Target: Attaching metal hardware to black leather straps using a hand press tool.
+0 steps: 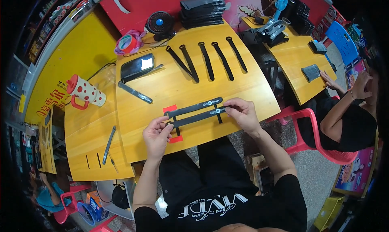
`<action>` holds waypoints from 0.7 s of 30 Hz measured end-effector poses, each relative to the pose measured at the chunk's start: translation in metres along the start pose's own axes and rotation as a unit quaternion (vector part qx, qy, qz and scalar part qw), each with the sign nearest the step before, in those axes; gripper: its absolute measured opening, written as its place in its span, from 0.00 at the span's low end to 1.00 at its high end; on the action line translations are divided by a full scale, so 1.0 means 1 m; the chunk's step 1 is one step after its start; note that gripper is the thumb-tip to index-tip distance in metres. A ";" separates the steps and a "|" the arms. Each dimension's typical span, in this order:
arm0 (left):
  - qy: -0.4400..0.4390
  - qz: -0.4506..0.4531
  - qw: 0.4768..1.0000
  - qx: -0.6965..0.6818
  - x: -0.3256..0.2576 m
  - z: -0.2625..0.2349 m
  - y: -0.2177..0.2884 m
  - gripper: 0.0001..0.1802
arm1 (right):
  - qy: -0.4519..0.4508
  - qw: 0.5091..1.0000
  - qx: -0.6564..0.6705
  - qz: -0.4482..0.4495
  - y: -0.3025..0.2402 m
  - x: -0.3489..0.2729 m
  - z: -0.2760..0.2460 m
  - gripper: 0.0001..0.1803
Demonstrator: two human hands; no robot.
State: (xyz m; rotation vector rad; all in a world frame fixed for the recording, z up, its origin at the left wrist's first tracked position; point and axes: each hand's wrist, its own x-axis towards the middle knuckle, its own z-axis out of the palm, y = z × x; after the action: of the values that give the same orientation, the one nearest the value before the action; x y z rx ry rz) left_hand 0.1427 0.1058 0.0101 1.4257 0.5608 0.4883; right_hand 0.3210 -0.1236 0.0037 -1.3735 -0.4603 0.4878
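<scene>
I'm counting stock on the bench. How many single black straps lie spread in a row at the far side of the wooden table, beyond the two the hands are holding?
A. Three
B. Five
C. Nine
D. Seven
B: five black straps lie fanned side by side on the far part of the wooden table, apart from the two straps held between the left hand and right hand.

Yellow wooden table (243, 84) here. Five black straps (207, 61) lie in a row near the back, plus a phone (137, 67), a metal tool (135, 92) and two strap assemblies (194, 112) up front.
</scene>
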 end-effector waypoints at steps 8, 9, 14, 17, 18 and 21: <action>0.039 -0.014 0.999 0.017 0.017 0.006 -0.008 0.16 | 0.016 0.976 -0.183 -0.117 0.012 0.027 -0.001 0.04; 0.043 -0.025 0.999 0.017 0.017 0.005 -0.008 0.15 | 0.017 0.971 -0.202 -0.125 0.011 0.027 0.000 0.04; 0.039 -0.069 0.996 0.028 0.021 0.001 -0.005 0.13 | 0.005 0.957 -0.243 -0.162 0.013 0.031 -0.002 0.04; 0.035 -0.073 0.996 0.028 0.022 0.001 -0.008 0.12 | 0.004 0.953 -0.259 -0.155 0.011 0.030 -0.001 0.06; 0.037 -0.068 0.996 0.030 0.022 0.001 -0.009 0.12 | 0.015 0.956 -0.254 -0.147 0.011 0.030 0.002 0.06; 0.036 -0.067 0.996 0.040 0.021 0.000 -0.007 0.12 | 0.028 0.955 -0.263 -0.134 0.009 0.029 0.003 0.06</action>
State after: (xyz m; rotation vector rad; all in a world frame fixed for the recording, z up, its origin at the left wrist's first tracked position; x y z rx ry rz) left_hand 0.1589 0.1187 0.0014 1.4406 0.7371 0.4153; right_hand 0.3421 -0.1032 -0.0037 -1.7945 -0.7534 0.0987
